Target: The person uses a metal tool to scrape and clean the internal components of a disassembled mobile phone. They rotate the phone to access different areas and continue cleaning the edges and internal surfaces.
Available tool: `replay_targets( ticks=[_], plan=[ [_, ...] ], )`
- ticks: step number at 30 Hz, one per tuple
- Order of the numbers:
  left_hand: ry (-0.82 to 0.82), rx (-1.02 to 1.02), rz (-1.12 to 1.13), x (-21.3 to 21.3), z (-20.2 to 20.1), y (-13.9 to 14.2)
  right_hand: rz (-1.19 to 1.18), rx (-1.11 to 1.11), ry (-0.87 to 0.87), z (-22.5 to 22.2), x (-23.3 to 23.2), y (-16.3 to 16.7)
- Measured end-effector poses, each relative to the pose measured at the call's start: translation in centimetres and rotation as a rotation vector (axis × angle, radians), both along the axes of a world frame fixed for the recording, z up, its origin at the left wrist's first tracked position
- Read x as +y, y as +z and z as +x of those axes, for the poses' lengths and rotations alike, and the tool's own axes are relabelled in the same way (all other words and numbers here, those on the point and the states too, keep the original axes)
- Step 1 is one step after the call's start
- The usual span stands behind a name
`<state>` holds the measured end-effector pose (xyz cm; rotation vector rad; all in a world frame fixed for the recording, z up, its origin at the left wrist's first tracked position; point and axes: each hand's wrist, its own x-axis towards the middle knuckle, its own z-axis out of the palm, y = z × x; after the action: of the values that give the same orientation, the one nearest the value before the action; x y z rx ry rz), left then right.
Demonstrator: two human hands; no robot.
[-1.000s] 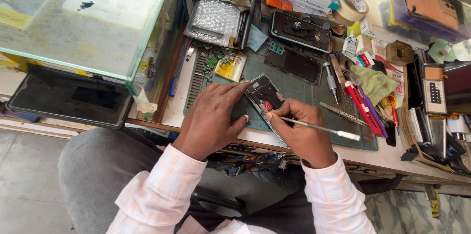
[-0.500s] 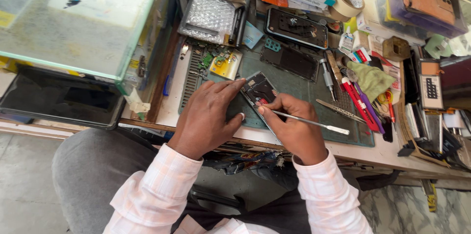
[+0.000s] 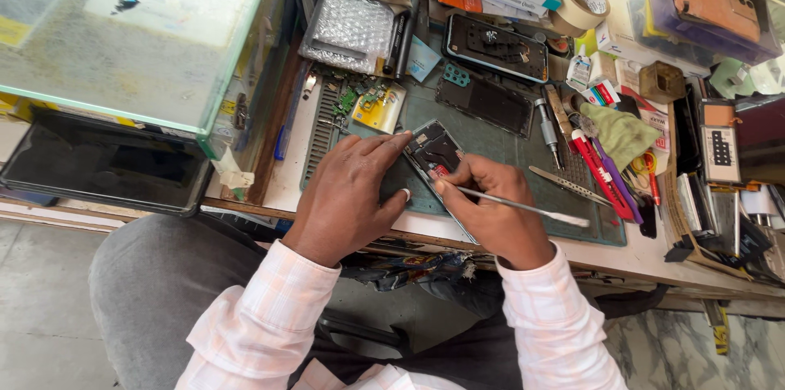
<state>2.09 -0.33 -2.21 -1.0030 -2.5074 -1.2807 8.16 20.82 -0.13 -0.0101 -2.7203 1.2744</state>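
Still hunched at the bench, the person keeps the left hand (image 3: 347,194) pressed flat on the opened black phone with its back cover off (image 3: 435,153), fingers together, steadying it on the green cutting mat (image 3: 499,132). The right hand (image 3: 495,210) stays pinched around a thin metal prying tool (image 3: 523,208), its tip at the phone's lower edge, its handle pointing toward four o'clock. Little has shifted; metal tweezers (image 3: 568,186) lie at three o'clock.
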Motion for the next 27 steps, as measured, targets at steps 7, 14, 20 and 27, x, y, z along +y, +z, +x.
replay_targets(
  ticks=[7,14,20,27],
  plan=[
    [0.006,0.036,0.014,0.0,0.1,-0.1,-0.111,-0.142,0.05,0.6,1.6,0.1],
    [0.002,0.049,0.025,0.2,0.0,-0.3,-0.19,-0.204,0.053,1.2,2.9,-0.5],
    [0.001,0.043,0.028,0.1,0.1,-0.2,-0.066,-0.204,-0.003,1.0,2.6,0.0],
    [0.008,0.049,0.012,0.0,0.1,-0.2,-0.135,-0.082,-0.004,1.2,1.9,-0.6]
  ],
)
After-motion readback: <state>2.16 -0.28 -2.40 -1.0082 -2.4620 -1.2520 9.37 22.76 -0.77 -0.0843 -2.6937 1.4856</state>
